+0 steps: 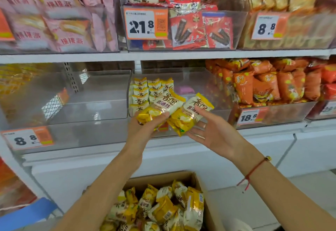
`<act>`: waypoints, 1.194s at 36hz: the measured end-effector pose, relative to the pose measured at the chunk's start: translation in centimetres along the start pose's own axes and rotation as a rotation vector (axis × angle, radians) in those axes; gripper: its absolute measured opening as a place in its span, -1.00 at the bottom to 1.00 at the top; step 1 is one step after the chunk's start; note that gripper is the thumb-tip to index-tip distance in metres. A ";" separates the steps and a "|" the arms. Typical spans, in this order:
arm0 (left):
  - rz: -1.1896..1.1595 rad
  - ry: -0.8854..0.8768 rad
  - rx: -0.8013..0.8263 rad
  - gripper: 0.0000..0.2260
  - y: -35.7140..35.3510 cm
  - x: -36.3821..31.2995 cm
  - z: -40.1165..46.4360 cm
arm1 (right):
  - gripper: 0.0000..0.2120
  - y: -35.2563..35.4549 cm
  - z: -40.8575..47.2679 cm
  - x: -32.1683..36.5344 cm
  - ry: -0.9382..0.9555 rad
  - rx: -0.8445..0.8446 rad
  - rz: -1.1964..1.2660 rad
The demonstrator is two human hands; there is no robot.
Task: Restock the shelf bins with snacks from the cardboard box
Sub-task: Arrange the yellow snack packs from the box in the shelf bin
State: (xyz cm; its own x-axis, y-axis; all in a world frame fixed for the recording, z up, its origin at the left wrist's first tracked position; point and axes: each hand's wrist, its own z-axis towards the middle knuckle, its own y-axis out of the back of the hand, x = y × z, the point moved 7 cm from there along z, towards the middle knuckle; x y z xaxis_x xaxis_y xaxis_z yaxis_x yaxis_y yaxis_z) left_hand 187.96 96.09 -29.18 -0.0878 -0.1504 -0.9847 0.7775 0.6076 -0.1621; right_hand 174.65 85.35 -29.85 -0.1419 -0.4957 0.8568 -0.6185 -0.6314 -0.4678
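Both hands are raised in front of the middle shelf, at the front lip of a clear bin (214, 111). The bin is holding rows of yellow-and-white packets (145, 92) standing against its left wall; the right part of its floor is lying bare, with open room above the low front wall. Just left, a second clear bin (81, 109) is showing bare floor.

Left hand (143, 123) is curling its fingers over one snack packet (160, 108), gripping it by the yellow lower end, white printed end tilting up toward the bin. Right hand (212, 132) is lying palm up, fingers mostly straight, thumb pressing on a second packet (189, 116) resting across the fingers. The two packets are overlapping.

Below, a cardboard box (190, 176) is sitting open, piled with the same packets: white upper half with dark lettering, yellow lower half, glossy wrapper.
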 end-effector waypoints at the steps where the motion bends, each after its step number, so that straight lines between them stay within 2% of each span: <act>1: 0.031 0.016 0.013 -0.39 0.0 -0.1 0.3 | -0.58 0.1 -0.1 0.4 0.039 -0.015 -0.040; 4: 0.127 0.080 0.039 -0.24 0.0 -0.7 0.8 | -0.63 0.5 -0.2 1.4 0.134 -0.037 -0.149; 7: 0.294 0.079 0.067 -0.44 -0.2 -1.8 1.2 | -0.73 0.5 -0.4 2.3 0.180 -0.041 -0.206; 9: 0.406 0.086 0.143 -0.47 -0.7 -2.3 1.4 | -0.78 0.6 -0.3 2.8 0.191 -0.050 -0.218; 12: 0.475 0.092 0.329 -0.48 -2.5 -2.8 2.0 | -0.74 0.3 0.2 3.6 0.195 -0.039 -0.275; 15: 0.571 0.047 0.430 -0.64 -4.2 -3.4 3.3 | -0.72 -0.1 1.1 4.6 0.202 -0.024 -0.367; 19: 0.588 -0.015 0.446 -0.81 -6.1 -3.7 5.5 | -0.64 0.1 3.2 6.3 0.193 -0.059 -0.337; 22: 0.556 -0.059 0.505 -0.76 -8.3 -4.0 6.8 | -0.71 0.7 4.4 7.8 0.201 -0.099 -0.389; 27: 0.671 -0.134 0.373 -0.94 -7.9 -4.8 10.7 | -0.80 2.2 6.8 10.5 0.203 -0.112 -0.410; 30: 0.891 -0.281 0.298 -0.53 -6.8 -4.7 13.4 | -0.73 4.1 8.8 11.5 0.195 -0.216 -0.551; 33: 0.959 -0.303 0.225 -0.60 -5.9 -4.4 15.1 | -0.57 6.0 10.9 11.5 0.182 -0.330 -0.771; 37: 0.930 -0.415 0.149 -0.33 -5.9 -4.8 17.1 | -0.54 7.5 13.4 10.6 0.237 -0.357 -0.996; 39: 0.962 -0.384 0.103 -0.28 -5.6 -4.5 18.5 | -0.50 7.6 14.6 10.1 0.258 -0.346 -1.050; 43: 1.191 -0.251 0.039 -0.35 -5.1 -2.9 21.3 | -0.44 7.7 16.9 9.3 0.224 -0.330 -1.007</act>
State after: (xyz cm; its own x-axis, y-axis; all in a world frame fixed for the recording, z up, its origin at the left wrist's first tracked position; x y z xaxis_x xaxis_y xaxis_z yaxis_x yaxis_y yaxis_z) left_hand 197.55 76.86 -24.12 0.8129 0.3358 -0.4759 0.3081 0.4454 0.8406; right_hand 181.66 65.83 -29.15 0.4307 0.3017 0.8505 -0.7027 -0.4792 0.5259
